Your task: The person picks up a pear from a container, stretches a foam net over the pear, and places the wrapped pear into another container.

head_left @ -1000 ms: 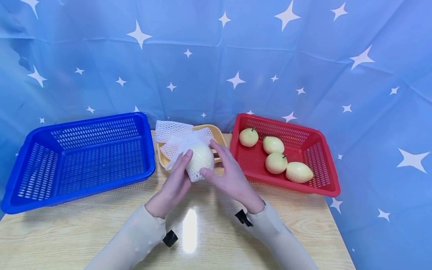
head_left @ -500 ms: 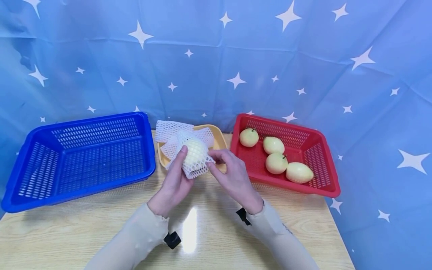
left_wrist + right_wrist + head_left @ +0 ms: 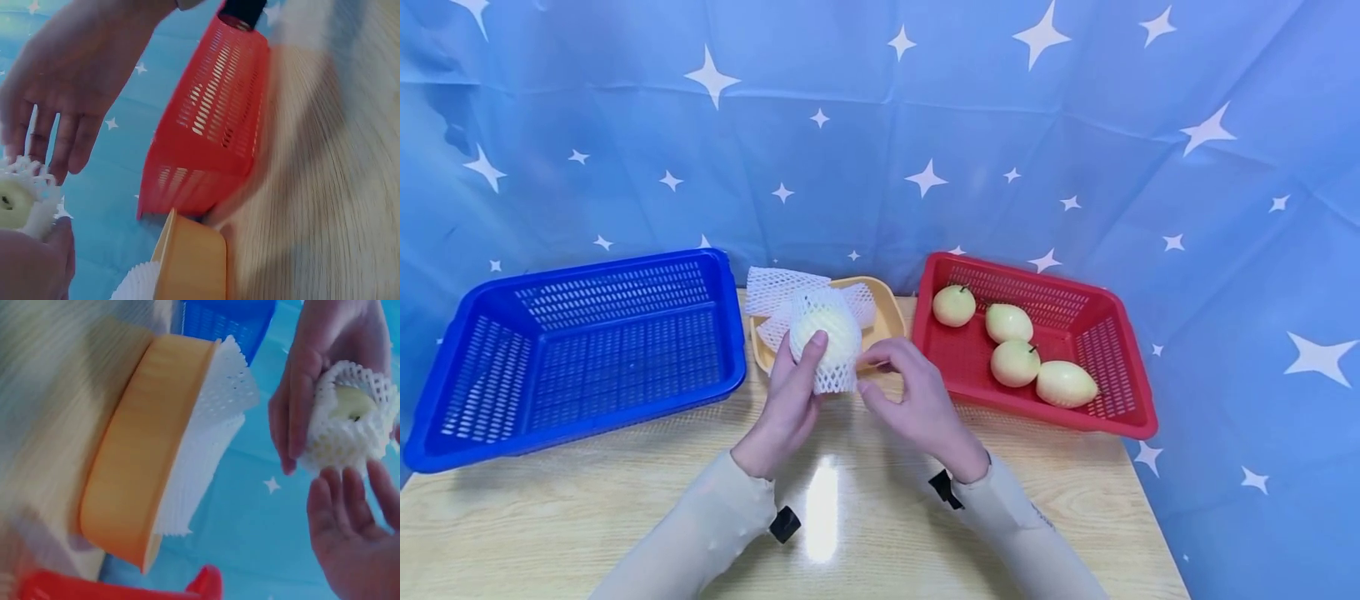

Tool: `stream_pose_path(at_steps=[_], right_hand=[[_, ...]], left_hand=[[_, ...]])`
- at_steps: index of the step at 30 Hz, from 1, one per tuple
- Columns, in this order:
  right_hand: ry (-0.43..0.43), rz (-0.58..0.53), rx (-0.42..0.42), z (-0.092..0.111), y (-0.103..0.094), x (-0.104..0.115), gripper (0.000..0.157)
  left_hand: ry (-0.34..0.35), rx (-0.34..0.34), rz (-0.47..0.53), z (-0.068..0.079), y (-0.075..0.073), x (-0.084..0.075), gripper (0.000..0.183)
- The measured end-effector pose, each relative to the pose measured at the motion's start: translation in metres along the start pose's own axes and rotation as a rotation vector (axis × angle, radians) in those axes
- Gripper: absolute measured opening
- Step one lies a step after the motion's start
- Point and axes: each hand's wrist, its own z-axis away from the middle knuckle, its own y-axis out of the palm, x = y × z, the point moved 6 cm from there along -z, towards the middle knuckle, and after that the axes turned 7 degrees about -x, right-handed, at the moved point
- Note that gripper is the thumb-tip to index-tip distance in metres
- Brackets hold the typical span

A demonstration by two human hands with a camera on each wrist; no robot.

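Observation:
A pear (image 3: 829, 327) wrapped in a white foam net (image 3: 835, 380) is held up over the front of the yellow tray (image 3: 891, 317). My left hand (image 3: 786, 400) grips it from the left, thumb across the near side. In the right wrist view, the bottom of the pear (image 3: 353, 403) shows through the opening of the net. My right hand (image 3: 913, 400) is at the net's right edge with fingers loosely bent; in the left wrist view its fingers (image 3: 65, 140) look extended beside the net. Whether the fingertips touch the net is hard to tell.
More foam nets (image 3: 782, 287) lie in the yellow tray. At the right, a red basket (image 3: 955, 358) holds several bare pears (image 3: 1015, 362). A blue basket (image 3: 625, 367) stands at the left, on the wooden table (image 3: 880, 517). A starry blue cloth (image 3: 880, 142) hangs behind.
The pear shifted slightly left and turned in my left hand. My right hand left the pear's side, pinched and pulled the net's edge, then let go of it. The net now reaches past the pear.

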Motion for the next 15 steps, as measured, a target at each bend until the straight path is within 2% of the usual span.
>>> stream_pose_path(at_steps=[4,7,12,15], right_hand=[[0.162,-0.120,-0.033,-0.001,-0.002,-0.012,0.038],[0.238,-0.191,0.000,-0.002,0.002,-0.016,0.047],[0.361,-0.303,0.050,-0.002,0.006,-0.023,0.060],[0.447,-0.348,0.039,-0.003,0.005,-0.030,0.066]], left_hand=[[0.063,-0.001,-0.173,0.001,0.000,0.000,0.065],[0.080,0.033,-0.272,0.003,0.002,0.000,0.072],[0.063,0.195,-0.234,0.009,0.011,0.000,0.077],[0.098,0.294,-0.236,0.012,0.016,-0.004,0.077]])
